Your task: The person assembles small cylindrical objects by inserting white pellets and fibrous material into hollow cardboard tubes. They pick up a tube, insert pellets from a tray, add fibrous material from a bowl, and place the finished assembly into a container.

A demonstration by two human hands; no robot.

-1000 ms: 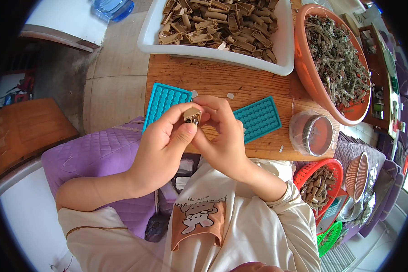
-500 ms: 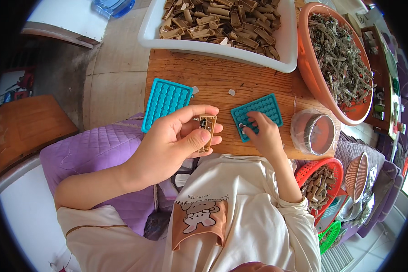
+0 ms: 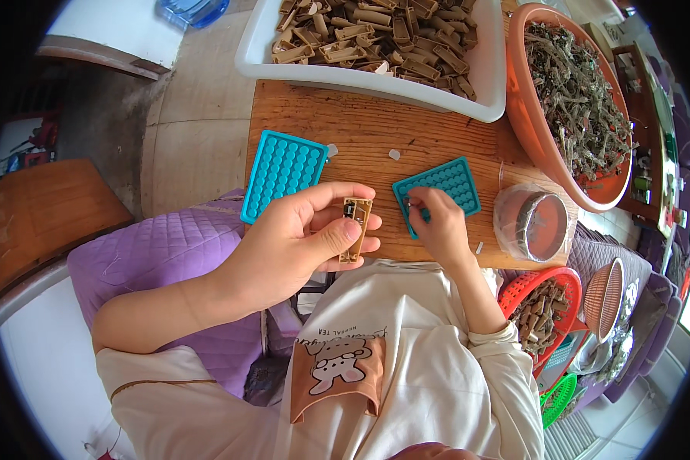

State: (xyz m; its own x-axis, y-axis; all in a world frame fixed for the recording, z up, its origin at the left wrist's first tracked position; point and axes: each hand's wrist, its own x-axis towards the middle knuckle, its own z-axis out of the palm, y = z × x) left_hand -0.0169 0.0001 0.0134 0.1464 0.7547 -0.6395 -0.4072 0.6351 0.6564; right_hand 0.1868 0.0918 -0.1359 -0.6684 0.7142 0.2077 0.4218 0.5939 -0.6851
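Note:
My left hand [image 3: 314, 230] grips a small tan plastic housing [image 3: 356, 230], its open side up. Inside the housing sit a black part and some thin metal. Over the left edge of a teal tray with round pockets [image 3: 458, 184], my right hand [image 3: 440, 222] pinches a tiny piece, dark and shiny, between thumb and fingertips. What that piece is I cannot make out. A second teal tray [image 3: 284, 172] of the same sort lies to the left, behind my left hand.
A white bin [image 3: 391, 93] of tan housings stands at the back. An orange basin [image 3: 520, 100] of thin greyish pieces is at the right, near a plastic-wrapped round container [image 3: 506, 222]. Below it sits a red basket [image 3: 563, 333]. Small whitish bits [image 3: 394, 154] lie on the wooden table [image 3: 353, 123].
My right hand has drawn its fingertips together and lifted a tiny piece at the right tray's edge. My left hand with the housing has shifted slightly right.

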